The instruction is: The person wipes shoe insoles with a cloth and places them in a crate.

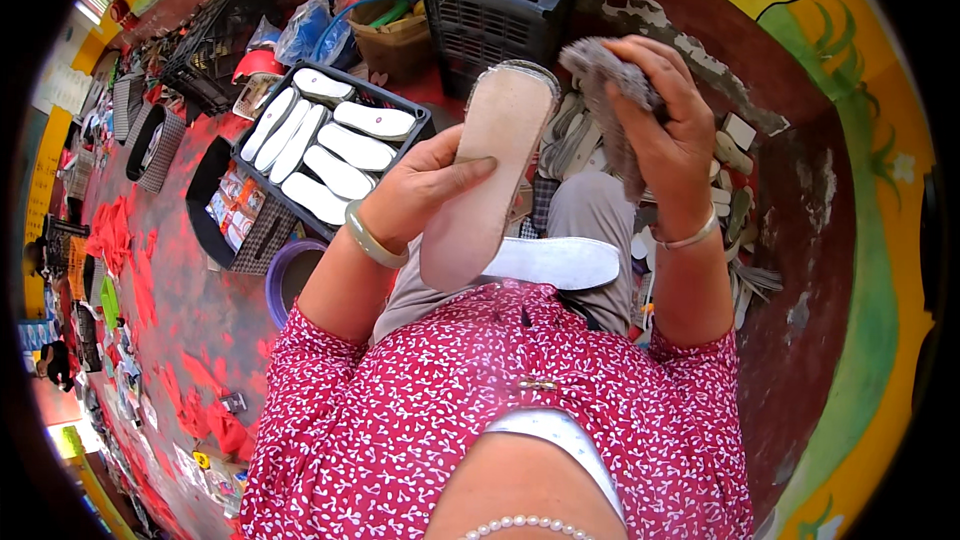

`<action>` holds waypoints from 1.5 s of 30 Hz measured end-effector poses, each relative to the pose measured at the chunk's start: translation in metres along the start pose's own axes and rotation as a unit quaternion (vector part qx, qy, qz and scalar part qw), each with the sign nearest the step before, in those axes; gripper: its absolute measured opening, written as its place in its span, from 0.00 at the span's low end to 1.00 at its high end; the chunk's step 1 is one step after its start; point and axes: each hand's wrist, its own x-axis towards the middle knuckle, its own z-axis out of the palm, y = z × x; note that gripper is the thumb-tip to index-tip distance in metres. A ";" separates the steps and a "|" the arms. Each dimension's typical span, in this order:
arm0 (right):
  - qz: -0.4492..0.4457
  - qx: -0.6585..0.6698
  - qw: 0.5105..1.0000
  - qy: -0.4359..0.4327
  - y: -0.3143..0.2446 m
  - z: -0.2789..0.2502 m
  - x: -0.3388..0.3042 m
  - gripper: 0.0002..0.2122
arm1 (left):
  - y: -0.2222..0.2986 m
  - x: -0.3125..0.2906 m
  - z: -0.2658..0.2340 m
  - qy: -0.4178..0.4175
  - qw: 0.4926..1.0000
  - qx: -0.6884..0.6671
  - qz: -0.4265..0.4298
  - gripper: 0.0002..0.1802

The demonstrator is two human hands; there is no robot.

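Observation:
My left hand (pixel 432 183) grips a beige shoe insole (pixel 497 130), its thumb lying across the flat face and its fingers hidden behind. The insole stands tilted, with its wide end up and away from me. Just right of that end, my right hand (pixel 665 115) is closed around a grey fuzzy cloth (pixel 622 90), part of which hangs down past the wrist. A small gap shows between the cloth and the insole's edge. Across my lap lies a white insole (pixel 555 262), partly covered by the beige one.
To the left, a dark crate (pixel 425 130) holds several white insoles (pixel 345 145). Beside it stand a checked box (pixel 262 240) with packets and a purple bucket (pixel 290 275). Ahead are a black crate (pixel 500 25) and a cardboard box (pixel 395 45). Stacked insoles (pixel 570 140) lie beyond my knees.

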 end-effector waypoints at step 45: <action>0.268 0.227 0.920 -0.174 0.029 0.021 -0.087 0.12 | 0.009 0.056 -0.055 0.330 0.874 -0.309 0.181 0.19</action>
